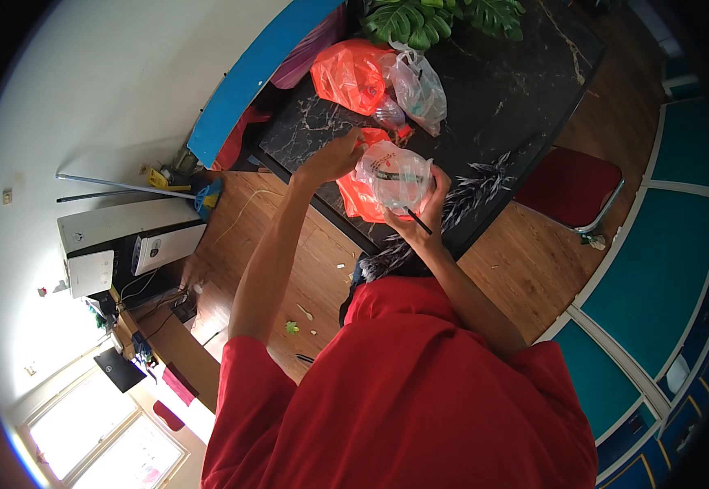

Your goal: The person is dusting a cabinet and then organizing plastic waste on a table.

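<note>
My right hand (429, 211) is wrapped around the lower right side of a translucent white plastic bag (400, 174) that bears print. Something dark shows through the plastic, too blurred to name. A short black stick (418, 221) pokes out by my right thumb. At the upper left, my left hand (351, 151) pinches plastic at the bag's edge, where an orange-red plastic bag (360, 205) shows behind and below. Just beyond lies a clear plastic bottle (389, 115) with a red cap, beside another orange-red bag (349, 73) and another translucent bag (418, 88).
The black marble-patterned table (483, 79) carries green monstera leaves (415, 21) and a grey feathery spray (476, 183). A red-seated chair (568, 186) stands to the right. Litter, including a plastic spoon (305, 312), dots the wooden floor (256, 232). White appliances (128, 229) stand left.
</note>
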The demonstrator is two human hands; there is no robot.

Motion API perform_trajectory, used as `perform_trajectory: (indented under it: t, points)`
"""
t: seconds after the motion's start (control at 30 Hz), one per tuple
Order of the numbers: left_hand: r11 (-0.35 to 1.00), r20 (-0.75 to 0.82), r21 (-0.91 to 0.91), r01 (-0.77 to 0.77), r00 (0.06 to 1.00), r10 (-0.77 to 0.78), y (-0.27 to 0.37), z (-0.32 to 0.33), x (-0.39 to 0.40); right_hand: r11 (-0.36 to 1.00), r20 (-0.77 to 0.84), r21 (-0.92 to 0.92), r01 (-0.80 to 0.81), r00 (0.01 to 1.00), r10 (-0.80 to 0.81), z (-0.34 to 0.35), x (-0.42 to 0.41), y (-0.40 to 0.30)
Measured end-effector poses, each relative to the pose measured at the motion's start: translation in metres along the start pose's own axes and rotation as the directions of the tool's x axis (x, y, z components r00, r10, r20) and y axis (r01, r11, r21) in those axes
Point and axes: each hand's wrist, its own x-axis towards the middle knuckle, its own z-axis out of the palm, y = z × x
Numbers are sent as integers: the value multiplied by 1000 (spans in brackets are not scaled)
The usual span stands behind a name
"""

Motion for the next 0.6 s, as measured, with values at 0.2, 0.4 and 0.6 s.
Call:
perform_trajectory:
  t: [0.2,0.4,0.6]
  points:
    - [974,113,-155,165,982,-149,12,-11,-9,996,56,44,-81,995,79,-9,-1,0]
    - [988,-211,139,-70,973,98,15,-3,-21,983,115,51,-179,978,172,-31,-4,-13]
    - [962,-336,156,-226,903,267,43,-15,-25,977,137,119,-178,977,161,-42,0,-31]
